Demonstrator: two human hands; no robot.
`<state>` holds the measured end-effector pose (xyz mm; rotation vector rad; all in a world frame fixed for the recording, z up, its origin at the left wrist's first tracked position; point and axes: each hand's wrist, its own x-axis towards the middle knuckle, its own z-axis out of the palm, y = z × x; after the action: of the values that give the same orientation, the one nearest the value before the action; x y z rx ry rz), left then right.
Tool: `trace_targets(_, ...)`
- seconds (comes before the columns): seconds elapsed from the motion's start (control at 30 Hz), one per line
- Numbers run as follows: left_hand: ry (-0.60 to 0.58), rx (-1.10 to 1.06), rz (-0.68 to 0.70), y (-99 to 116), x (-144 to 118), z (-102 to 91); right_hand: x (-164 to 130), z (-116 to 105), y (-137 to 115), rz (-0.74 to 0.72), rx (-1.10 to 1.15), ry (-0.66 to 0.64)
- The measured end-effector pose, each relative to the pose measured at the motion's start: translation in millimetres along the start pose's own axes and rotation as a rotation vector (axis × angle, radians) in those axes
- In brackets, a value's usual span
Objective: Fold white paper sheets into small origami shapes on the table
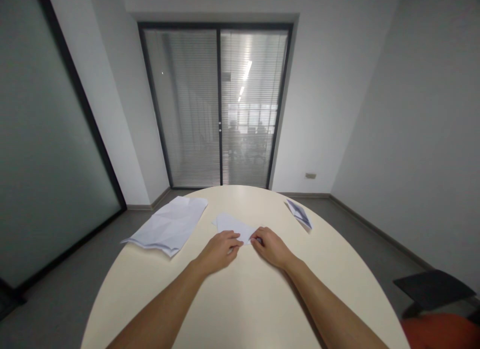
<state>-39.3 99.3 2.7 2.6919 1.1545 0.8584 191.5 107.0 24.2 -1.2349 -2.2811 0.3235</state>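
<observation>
A small folded sheet of white paper (229, 223) lies on the table between my hands, its near edge partly hidden by my fingers. My left hand (219, 250) is closed at the paper's near left edge, with the fingers over it and the thumb close beside them. At the right corner, my right hand (271, 245) pinches the same paper between thumb and bent fingers. Exact fold lines are too faint to make out.
Large creased white sheets (170, 224) lie to the left on the round cream table (243, 299). Toward the right edge rests a folded paper piece (299, 215). An office chair with a black back (435, 289) and orange seat stands at lower right. Glass panels with blinds (183, 114) are ahead.
</observation>
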Motion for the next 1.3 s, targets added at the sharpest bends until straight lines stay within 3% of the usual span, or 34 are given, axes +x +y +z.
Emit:
trace_targets(0.2, -0.013, -0.006, 0.004, 3.2, -0.2, -3.0, -0.3, 1.9, 3.9, -0.018, 0.009, 0.009)
trace_targets(0.53, -0.154, 0.016, 0.052, 17.3, -2.3, -16.2, -0.6, 5.5, 6.8, 0.056, 0.003, 0.066)
trace_targets(0.9, -0.160, 0.098, 0.008, 30.1, 1.3, -13.8, 1.8, 6.7, 3.9, 0.108, -0.079, 0.092)
trace_targets(1.3, -0.123, 0.089, 0.014, 30.0, 0.4, -11.6, -1.2, 0.1, -10.6, -0.008, -0.083, -0.005)
